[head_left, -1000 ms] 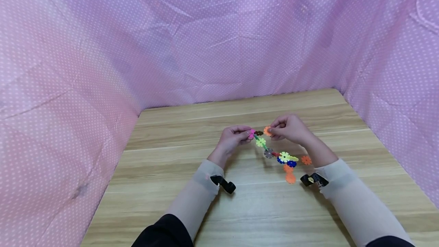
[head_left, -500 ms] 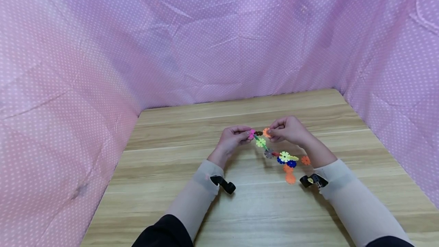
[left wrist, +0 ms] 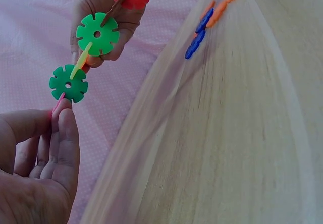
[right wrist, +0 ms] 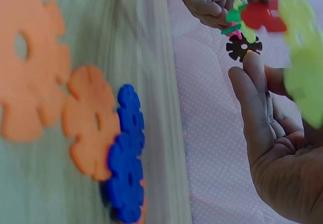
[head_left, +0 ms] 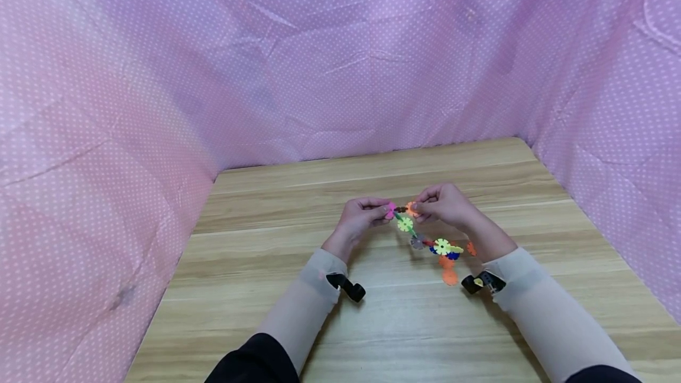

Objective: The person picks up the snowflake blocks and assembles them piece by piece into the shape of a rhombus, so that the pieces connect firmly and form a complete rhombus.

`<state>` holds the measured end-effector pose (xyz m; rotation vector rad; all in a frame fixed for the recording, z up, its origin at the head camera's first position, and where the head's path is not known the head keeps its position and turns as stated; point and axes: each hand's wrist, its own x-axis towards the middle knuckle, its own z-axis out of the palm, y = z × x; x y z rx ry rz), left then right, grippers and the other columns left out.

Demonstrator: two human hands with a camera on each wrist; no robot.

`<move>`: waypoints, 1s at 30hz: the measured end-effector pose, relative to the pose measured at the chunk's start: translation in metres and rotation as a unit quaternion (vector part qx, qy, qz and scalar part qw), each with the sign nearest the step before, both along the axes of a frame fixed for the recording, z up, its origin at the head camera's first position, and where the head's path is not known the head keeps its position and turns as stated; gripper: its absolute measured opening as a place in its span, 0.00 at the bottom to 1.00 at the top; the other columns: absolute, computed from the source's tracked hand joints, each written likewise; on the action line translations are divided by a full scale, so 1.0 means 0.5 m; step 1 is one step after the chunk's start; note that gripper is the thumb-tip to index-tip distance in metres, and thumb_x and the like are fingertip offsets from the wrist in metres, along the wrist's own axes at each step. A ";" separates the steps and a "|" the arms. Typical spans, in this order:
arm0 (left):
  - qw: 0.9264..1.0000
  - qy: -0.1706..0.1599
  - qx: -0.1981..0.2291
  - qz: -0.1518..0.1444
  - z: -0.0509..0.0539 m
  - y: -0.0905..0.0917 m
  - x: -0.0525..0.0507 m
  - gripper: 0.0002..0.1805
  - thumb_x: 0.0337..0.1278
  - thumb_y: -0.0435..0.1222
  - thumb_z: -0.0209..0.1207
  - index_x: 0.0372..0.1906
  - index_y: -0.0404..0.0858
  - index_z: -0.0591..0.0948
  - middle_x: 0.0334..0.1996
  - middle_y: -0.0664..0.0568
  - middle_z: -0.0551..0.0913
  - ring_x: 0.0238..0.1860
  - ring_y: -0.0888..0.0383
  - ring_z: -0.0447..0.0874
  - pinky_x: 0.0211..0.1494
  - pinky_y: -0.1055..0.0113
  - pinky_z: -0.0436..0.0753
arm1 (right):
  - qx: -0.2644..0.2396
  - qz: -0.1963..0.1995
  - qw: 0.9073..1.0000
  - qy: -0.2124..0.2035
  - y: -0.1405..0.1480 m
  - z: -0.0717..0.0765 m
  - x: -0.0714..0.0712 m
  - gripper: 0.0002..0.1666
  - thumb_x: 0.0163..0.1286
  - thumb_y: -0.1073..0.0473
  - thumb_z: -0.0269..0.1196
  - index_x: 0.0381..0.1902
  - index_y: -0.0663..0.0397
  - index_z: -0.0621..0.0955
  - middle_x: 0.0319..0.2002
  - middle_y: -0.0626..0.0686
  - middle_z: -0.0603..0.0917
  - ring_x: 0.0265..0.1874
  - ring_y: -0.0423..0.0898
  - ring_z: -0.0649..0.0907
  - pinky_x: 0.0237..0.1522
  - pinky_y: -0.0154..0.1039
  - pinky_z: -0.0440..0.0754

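In the head view, my left hand [head_left: 359,217] pinches a pink notched flower disc [head_left: 391,210] between thumb and fingertips. My right hand [head_left: 447,205] pinches an orange flower disc [head_left: 411,208] close beside a brown one [head_left: 401,210]; whether the two interlock cannot be told. From the pink disc, a linked chain hangs toward the right, with a lime disc [head_left: 405,224], a grey-looking one [head_left: 417,242] and a yellow one [head_left: 441,246]. Green discs [left wrist: 68,84] in that chain show beyond my left fingertips in the left wrist view.
Blue discs [right wrist: 125,176] and orange discs [right wrist: 91,123] lie in a row on the wooden table [head_left: 298,194]. Another orange disc [head_left: 471,249] shows beside my right forearm. Pink dotted cloth [head_left: 340,75] surrounds the table's back and sides.
My right hand has moved slightly left and down, bringing the orange disc up to the brown one. The chain has dipped a little. My left hand has barely moved.
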<state>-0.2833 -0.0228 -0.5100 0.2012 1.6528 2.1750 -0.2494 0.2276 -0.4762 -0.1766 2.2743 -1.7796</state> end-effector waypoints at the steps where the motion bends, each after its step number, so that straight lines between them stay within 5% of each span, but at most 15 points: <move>1: 1.000 -0.002 0.001 0.001 -0.001 0.000 0.000 0.13 0.63 0.19 0.65 0.51 0.23 0.85 0.43 0.37 0.90 0.36 0.56 0.91 0.46 0.63 0.90 | -0.001 0.000 1.000 0.000 0.000 -0.002 -0.001 0.14 0.75 0.64 0.67 0.48 0.74 0.84 0.40 0.64 0.90 0.37 0.60 0.91 0.47 0.58 0.88; 11: 1.000 -0.001 -0.001 0.000 -0.005 0.000 0.003 0.13 0.64 0.20 0.65 0.52 0.22 0.84 0.43 0.38 0.90 0.35 0.56 0.91 0.45 0.63 0.90 | -0.038 0.002 0.999 -0.029 0.000 -0.024 -0.007 0.12 0.75 0.67 0.66 0.46 0.76 0.84 0.38 0.65 0.90 0.37 0.61 0.91 0.47 0.57 0.88; 23: 1.000 0.005 -0.006 -0.001 -0.006 0.001 0.003 0.15 0.65 0.20 0.64 0.55 0.19 0.82 0.43 0.37 0.90 0.33 0.57 0.91 0.43 0.65 0.90 | -0.061 0.020 0.997 -0.030 -0.002 -0.033 -0.007 0.10 0.76 0.69 0.63 0.47 0.74 0.84 0.35 0.60 0.90 0.33 0.51 0.91 0.46 0.53 0.89; 30: 1.000 -0.001 -0.009 0.005 0.002 -0.003 0.001 0.14 0.65 0.21 0.65 0.54 0.21 0.84 0.42 0.39 0.90 0.35 0.57 0.91 0.45 0.63 0.90 | -0.020 0.041 0.999 -0.020 0.004 -0.021 -0.007 0.14 0.77 0.62 0.66 0.50 0.71 0.83 0.40 0.64 0.89 0.41 0.61 0.90 0.50 0.57 0.88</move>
